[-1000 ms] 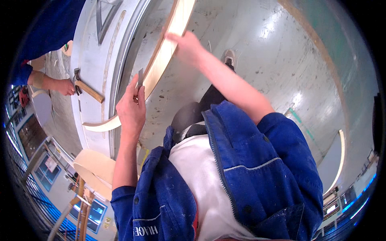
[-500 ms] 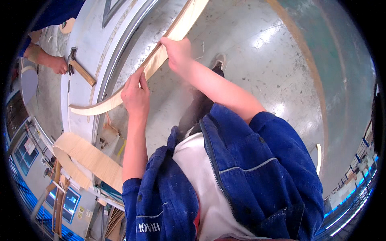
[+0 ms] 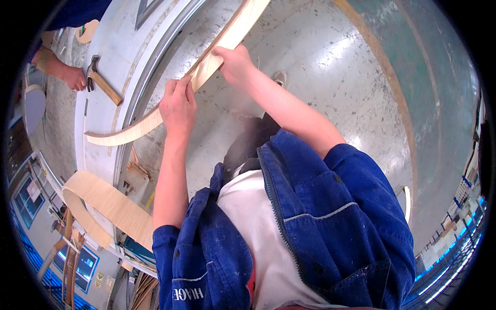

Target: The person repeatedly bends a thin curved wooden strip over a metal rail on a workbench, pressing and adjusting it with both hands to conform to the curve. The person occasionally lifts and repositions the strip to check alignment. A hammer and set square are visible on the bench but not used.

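A long, pale strip of wood, curved along its length, runs from the top edge down to the left, and its lower end lies over the grey-white table. My left hand pinches the strip's edge near its middle, fingers closed. Farther along, my right hand grips the same strip, thumb on the edge nearest the table. On the table lies a claw hammer with a wooden handle. Another person's hand rests at the far table edge beside the hammer head.
The table's metal-trimmed edge curves along my left. A wide bent wooden band stands at the lower left near wood scraps. On the right is a large greenish surface with a brown edge. A shoe shows on the grey floor.
My left hand has shifted slightly up along the strip, closer to my right hand. The strip moved a little to the left. The other person's hand and the hammer stay together.
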Available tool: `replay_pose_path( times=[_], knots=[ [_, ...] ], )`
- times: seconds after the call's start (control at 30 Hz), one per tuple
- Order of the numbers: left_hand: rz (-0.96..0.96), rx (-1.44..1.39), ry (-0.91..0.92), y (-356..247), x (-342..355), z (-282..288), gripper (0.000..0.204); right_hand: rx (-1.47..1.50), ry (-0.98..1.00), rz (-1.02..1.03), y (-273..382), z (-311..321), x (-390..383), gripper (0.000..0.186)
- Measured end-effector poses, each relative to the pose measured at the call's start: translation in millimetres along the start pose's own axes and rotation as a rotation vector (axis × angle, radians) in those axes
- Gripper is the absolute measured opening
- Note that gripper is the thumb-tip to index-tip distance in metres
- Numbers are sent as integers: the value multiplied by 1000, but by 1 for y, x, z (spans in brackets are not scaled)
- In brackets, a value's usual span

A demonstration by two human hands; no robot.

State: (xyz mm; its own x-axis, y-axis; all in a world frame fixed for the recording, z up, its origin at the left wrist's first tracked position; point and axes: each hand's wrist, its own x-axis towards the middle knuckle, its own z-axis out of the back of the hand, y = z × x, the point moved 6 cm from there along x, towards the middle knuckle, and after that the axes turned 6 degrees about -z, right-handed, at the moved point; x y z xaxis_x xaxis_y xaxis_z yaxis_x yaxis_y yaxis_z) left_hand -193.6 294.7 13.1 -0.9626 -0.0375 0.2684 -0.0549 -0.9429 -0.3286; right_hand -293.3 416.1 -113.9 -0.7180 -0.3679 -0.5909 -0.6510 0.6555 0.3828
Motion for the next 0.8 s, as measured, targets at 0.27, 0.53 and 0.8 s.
replay_pose_path(
  times=[0.27,0.53,0.8],
  knots=[
    [-60,-8,-5,-4,-4,1,12,-90,49,-27,3,-4,-2,36],
    [-44,85,-140,-6,3,5,19,-38,6,-47,-2,-3,-1,45],
    [-61,17,-50,0,11,-12,30,59,155,-81,-6,-2,1,46]
  ],
)
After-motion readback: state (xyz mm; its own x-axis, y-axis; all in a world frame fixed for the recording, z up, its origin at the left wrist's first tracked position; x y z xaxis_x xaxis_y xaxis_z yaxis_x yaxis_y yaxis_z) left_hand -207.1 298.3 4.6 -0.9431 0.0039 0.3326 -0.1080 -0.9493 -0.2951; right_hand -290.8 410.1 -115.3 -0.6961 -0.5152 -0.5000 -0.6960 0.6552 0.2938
